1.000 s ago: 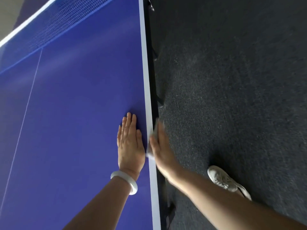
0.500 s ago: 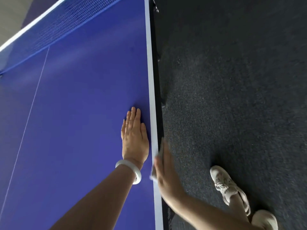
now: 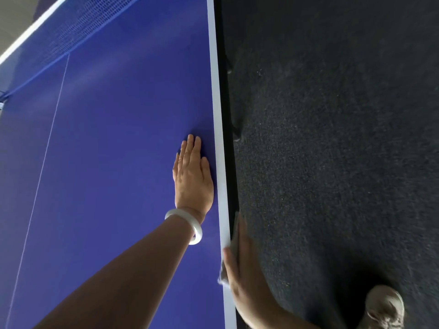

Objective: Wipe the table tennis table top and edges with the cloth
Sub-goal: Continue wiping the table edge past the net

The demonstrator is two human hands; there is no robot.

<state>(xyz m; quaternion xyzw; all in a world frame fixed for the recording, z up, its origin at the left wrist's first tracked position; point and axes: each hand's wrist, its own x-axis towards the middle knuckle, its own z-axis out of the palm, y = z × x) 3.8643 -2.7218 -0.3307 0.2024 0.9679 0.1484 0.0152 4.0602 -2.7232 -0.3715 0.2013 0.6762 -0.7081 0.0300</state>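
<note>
The blue table tennis table top (image 3: pixel 107 162) fills the left of the view, with a white line along its right edge (image 3: pixel 217 138). My left hand (image 3: pixel 193 179) lies flat on the top, fingers straight, just inside that line. My right hand (image 3: pixel 242 269) presses a small pale cloth (image 3: pixel 234 235) against the table's side edge, with the thumb up on the white line and straight fingers along the dark side. Most of the cloth is hidden under the hand; a corner shows by the thumb.
The net (image 3: pixel 71 27) crosses the table at the upper left. Dark grey carpet (image 3: pixel 332 138) lies to the right of the table. My pale shoe (image 3: pixel 384 307) stands on it at the bottom right. Table frame parts (image 3: pixel 236 134) stick out below the edge.
My right hand has slid the cloth back along the side edge towards me. The left hand stays flat on the top. My foot has shifted to the lower right.
</note>
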